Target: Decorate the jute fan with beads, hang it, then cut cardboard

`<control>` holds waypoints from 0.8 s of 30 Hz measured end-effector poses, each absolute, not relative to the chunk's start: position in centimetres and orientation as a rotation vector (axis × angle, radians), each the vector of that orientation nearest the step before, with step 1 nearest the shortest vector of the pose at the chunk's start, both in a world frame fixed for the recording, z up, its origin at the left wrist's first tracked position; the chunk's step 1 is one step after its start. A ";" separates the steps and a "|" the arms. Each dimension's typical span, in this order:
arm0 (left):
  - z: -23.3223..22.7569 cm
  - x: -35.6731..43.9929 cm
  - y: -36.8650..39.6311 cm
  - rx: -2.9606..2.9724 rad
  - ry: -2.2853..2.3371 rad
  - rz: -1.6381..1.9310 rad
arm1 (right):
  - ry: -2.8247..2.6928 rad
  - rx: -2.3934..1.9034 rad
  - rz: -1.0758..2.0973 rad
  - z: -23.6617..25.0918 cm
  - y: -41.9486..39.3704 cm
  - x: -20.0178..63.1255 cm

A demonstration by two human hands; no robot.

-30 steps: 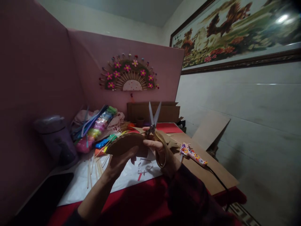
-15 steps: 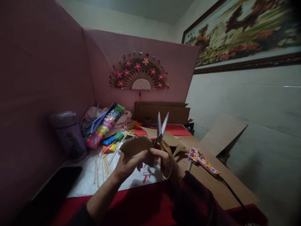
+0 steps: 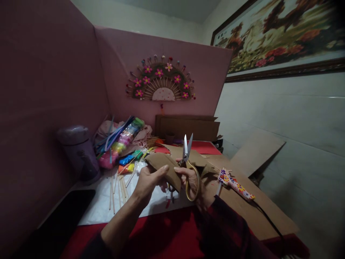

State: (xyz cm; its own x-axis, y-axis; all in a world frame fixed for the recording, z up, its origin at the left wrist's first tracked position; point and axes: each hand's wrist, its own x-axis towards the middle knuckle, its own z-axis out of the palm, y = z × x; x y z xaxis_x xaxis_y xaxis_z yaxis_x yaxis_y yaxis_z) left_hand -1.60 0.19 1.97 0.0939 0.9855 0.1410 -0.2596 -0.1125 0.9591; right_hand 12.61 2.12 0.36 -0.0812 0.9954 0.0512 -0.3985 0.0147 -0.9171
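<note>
My left hand [image 3: 151,180] grips a piece of brown cardboard [image 3: 164,163] with a curved upper edge, thumb on its near face and fingers behind. A pair of scissors [image 3: 189,162] with gold handles is in my right hand [image 3: 188,180]. The blades point up and stand slightly apart, away from the cardboard. My right thumb and fingertips are at the cardboard's right edge; whether they pinch it is hard to see. Below the hands, small scraps lie on a white sheet [image 3: 101,205].
Wooden sticks [image 3: 122,189], bags of coloured clay [image 3: 126,168] and a purple cup [image 3: 81,154] are on the left. A flower-patterned glue gun [image 3: 234,183] with a cord lies on cardboard at the right. A decorated fan [image 3: 163,81] hangs on the pink panel behind.
The cardboard has been tilted, so its flat face shows more and its right end points lower. The scissors have shifted slightly down and right, their blades a little closer together.
</note>
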 end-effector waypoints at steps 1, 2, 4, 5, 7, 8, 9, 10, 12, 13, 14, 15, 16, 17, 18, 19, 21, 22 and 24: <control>2.0 -1.7 0.3 1.143 0.890 1.338 | -0.948 -0.841 1.431 0.1 2.4 12.6; 2.0 -1.8 0.5 1.124 0.913 1.351 | -0.901 -0.842 1.459 -0.1 2.7 12.6; 2.0 -2.1 0.8 1.077 0.952 1.387 | -0.790 -0.837 1.519 -0.4 3.0 12.7; 2.1 -2.2 1.0 1.055 0.965 1.405 | -0.741 -0.836 1.543 -0.4 3.0 12.6; 2.1 -2.5 1.1 1.048 0.996 1.436 | -0.683 -0.841 1.566 -0.3 2.9 12.6; 2.2 -2.5 1.1 1.071 1.023 1.447 | -0.682 -0.846 1.566 -0.2 2.8 12.6; 2.2 -2.6 1.1 1.107 1.056 1.452 | -0.684 -0.849 1.568 -0.1 2.7 12.6; 2.3 -2.7 1.0 1.145 1.088 1.453 | -0.688 -0.843 1.572 0.0 2.6 12.6; 2.4 -2.7 0.9 1.202 1.130 1.452 | -0.700 -0.822 1.576 0.0 2.5 12.6; 2.5 -2.7 0.8 1.212 1.134 1.453 | -0.706 -0.814 1.575 -0.1 2.5 12.6; 2.6 -2.7 0.8 1.213 1.127 1.451 | -0.711 -0.811 1.572 -0.2 2.6 12.6; 2.6 -2.7 0.7 1.211 1.118 1.449 | -0.715 -0.810 1.567 -0.4 2.6 12.6; 2.6 -2.7 0.8 1.206 1.107 1.449 | -0.718 -0.809 1.562 -0.5 2.7 12.6; 2.5 -2.7 0.8 1.196 1.096 1.449 | -0.718 -0.808 1.559 -0.6 2.7 12.6; 2.5 -2.8 0.9 1.184 1.087 1.447 | -0.716 -0.804 1.561 -0.7 2.8 12.6; 2.4 -2.8 0.9 1.170 1.082 1.447 | -0.717 -0.798 1.561 -0.8 2.8 12.6; 2.3 -2.9 1.1 1.140 1.077 1.444 | -0.722 -0.798 1.559 -0.8 2.8 12.5; 2.3 -2.9 1.1 1.120 1.075 1.440 | -0.724 -0.808 1.558 -0.8 2.8 12.5; 2.3 -2.9 1.2 1.069 1.076 1.428 | -0.722 -0.833 1.552 -0.8 2.7 12.5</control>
